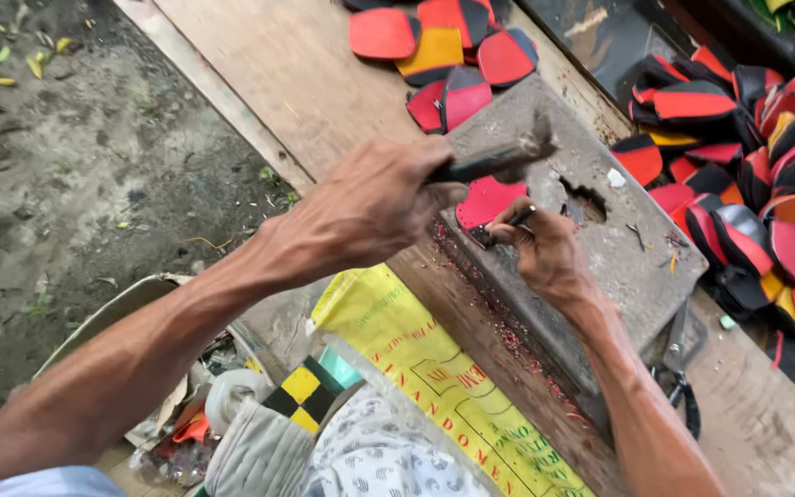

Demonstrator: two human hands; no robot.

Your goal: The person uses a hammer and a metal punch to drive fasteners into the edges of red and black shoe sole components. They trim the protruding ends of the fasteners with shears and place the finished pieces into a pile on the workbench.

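Note:
My left hand (370,204) is closed round the handle of a hammer (508,155), whose head hangs just above a grey stone block (627,262). On the block lies a flat red cut piece (491,197). My right hand (545,250) pinches a thin dark punch tool (517,218) upright against the near edge of that red piece. The two hands are close together, the hammer a little above the punch. Red crumbs lie scattered along the block's near side.
Piles of red, black and orange cut pieces lie at the top (443,46) and on the right (756,184). Scissors (678,368) rest by the block on the wooden plank (305,74). A yellow sack (434,368) covers my lap; a box of scraps (186,414) sits lower left.

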